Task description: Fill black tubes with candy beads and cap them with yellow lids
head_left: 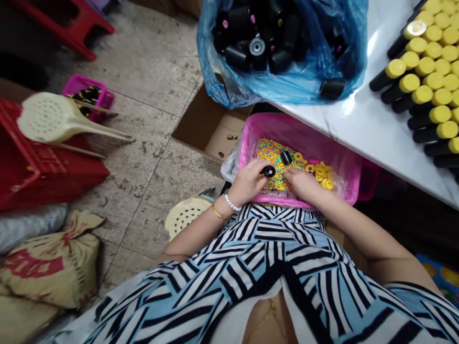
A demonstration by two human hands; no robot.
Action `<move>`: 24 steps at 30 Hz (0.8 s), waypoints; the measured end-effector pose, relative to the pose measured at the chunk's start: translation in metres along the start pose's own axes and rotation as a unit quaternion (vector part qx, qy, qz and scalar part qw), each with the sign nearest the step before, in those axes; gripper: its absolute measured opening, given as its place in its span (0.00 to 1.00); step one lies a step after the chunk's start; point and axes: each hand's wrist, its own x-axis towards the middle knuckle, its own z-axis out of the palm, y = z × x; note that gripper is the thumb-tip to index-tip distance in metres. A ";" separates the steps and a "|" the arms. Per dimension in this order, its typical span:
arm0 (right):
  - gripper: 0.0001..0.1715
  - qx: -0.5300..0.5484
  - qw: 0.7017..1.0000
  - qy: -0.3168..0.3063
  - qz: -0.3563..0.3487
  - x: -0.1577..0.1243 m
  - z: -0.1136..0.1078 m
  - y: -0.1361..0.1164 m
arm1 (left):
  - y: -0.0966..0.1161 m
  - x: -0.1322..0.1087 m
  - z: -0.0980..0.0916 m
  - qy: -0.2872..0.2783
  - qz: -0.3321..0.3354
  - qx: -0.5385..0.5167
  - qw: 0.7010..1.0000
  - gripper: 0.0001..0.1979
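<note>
My left hand is closed round a small black cylinder with a pink centre, held over a pink tub on my lap. My right hand rests in the tub with its fingers curled down into a heap of tiny multicoloured beads; what they pinch is hidden. Another black cylinder lies on the beads. Yellow rings lie just right of my right hand. A pearl bracelet and a gold bangle sit on my left wrist.
A blue plastic bag full of black cylinders sits beyond the tub. Rows of black tubes with yellow caps lie on the white table at right. An open cardboard box, red crate, cream scoops and sacks stand on the floor at left.
</note>
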 end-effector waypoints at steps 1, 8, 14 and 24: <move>0.11 -0.021 0.999 -0.029 -0.002 0.001 0.001 -0.001 | -0.002 0.000 0.000 -0.010 -0.004 0.004 1.000 0.17; 0.11 0.081 0.982 0.164 -0.044 -0.010 -0.014 -0.018 | 0.000 -0.002 0.015 -0.067 -0.034 0.014 0.997 0.17; 0.22 0.129 0.948 0.279 -0.087 -0.028 -0.025 -0.024 | 0.011 -0.002 0.015 -0.071 -0.054 -0.004 0.996 0.17; 0.17 -0.110 0.969 0.164 0.148 -0.064 -0.035 0.041 | 0.008 0.006 0.011 -0.072 -0.105 -0.162 0.979 0.18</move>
